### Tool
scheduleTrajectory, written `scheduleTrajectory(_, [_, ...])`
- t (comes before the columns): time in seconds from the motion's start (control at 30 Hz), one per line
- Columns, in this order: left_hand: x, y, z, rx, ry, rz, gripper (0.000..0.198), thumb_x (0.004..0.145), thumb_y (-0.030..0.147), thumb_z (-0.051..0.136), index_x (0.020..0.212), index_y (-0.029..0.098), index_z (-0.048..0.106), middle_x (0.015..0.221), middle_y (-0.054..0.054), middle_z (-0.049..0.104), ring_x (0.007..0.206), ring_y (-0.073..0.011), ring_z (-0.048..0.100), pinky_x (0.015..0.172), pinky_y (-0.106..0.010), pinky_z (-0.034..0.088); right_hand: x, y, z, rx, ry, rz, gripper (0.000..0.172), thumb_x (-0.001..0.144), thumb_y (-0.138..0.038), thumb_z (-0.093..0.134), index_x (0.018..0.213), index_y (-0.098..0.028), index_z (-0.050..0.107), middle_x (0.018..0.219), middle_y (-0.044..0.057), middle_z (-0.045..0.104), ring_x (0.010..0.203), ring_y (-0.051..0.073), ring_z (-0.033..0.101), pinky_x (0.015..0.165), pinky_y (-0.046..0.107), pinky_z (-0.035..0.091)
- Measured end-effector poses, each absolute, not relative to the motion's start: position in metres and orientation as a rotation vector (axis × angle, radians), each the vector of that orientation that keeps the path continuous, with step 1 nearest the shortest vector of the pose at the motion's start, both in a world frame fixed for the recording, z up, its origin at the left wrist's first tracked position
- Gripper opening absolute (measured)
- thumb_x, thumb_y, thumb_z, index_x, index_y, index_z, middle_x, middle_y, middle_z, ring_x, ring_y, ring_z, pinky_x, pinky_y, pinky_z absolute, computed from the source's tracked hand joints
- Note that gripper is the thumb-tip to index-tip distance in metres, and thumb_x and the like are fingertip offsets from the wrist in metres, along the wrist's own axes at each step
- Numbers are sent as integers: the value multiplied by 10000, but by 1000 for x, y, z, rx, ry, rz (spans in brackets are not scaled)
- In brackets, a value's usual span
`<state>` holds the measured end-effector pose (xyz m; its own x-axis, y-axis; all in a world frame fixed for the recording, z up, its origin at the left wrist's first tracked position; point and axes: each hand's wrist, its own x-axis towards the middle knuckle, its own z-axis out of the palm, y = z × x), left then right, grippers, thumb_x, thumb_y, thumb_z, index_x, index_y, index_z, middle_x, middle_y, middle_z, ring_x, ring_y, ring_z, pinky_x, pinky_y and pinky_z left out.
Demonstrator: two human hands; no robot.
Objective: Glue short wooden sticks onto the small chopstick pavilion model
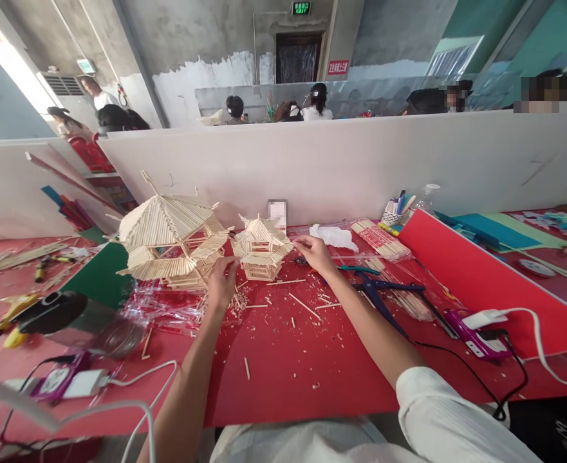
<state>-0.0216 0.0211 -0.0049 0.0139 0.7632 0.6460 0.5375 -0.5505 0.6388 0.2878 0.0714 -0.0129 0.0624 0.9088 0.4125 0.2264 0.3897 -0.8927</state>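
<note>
A small two-tiered pavilion model made of thin wooden sticks stands upright on the red table. At its right side, the fingertips of my right hand close on the corner of the lower roof. My left hand is at the opposite side, with its fingers drawn together at the left roof corner; its fingertips are partly hidden. Behind my left hand rises a larger stick pavilion model with a wide sloping roof. Loose sticks and small chips lie in front of the small pavilion.
Blue-handled pliers or a glue gun and bundled sticks lie to the right, before a red board. A dark-lidded bottle lies left. Power strips with cables flank both sides. A white partition stands behind.
</note>
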Motion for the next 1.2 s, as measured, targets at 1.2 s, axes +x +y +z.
scheduleTrajectory(1.2, [-8,-20,3,1780,1208,1503,275,860,467,733,866,193,710,849,-45,734,775,-166,687,721,-275,555,262,55,9,-991,-1422,1175,421,769,-545,810,1033,-227,730,837,18,624,616,114,534,432,192,313])
